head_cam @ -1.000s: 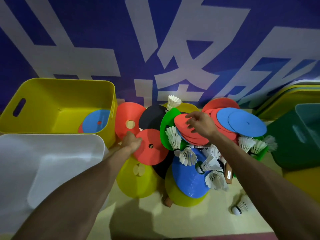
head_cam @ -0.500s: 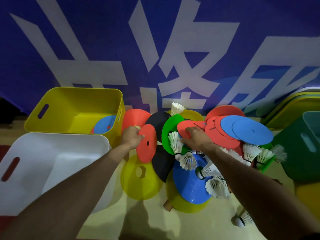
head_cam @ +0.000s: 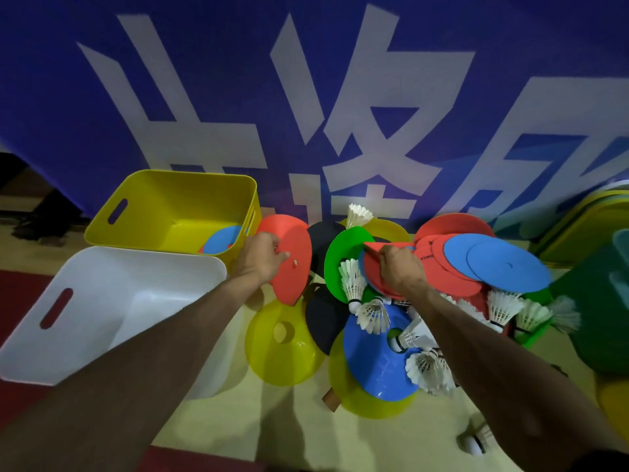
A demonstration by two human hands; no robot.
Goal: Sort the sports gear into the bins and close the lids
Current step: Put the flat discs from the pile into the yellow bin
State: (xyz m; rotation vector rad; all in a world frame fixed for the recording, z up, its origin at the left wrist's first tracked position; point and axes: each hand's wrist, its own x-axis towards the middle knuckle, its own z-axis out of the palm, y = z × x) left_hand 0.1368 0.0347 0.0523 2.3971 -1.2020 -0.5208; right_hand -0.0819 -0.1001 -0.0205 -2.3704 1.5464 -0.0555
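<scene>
Gripping one piece apiece, our hands work the pile: our left hand [head_cam: 260, 258] curls round a tilted red disc [head_cam: 294, 267], and our right hand [head_cam: 400, 270] pinches the lifted edge of a red spot marker [head_cam: 372, 248]. The yellow bin [head_cam: 170, 185] stands open at ten o'clock of the pile, the white bin [head_cam: 102, 267] at eight. Pulling the marker free may drag the blue spot markers [head_cam: 503, 264] overlapping its stack, or scatter the shuttlecocks [head_cam: 352, 281] beside it. The green bin [head_cam: 599, 301] at three o'clock is cut off, and we cannot identify the brown thing [head_cam: 332, 400] under the yellow cone [head_cam: 374, 408].

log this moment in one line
left hand grips red disc cone | right hand pinches red flat disc | yellow bin open
</scene>
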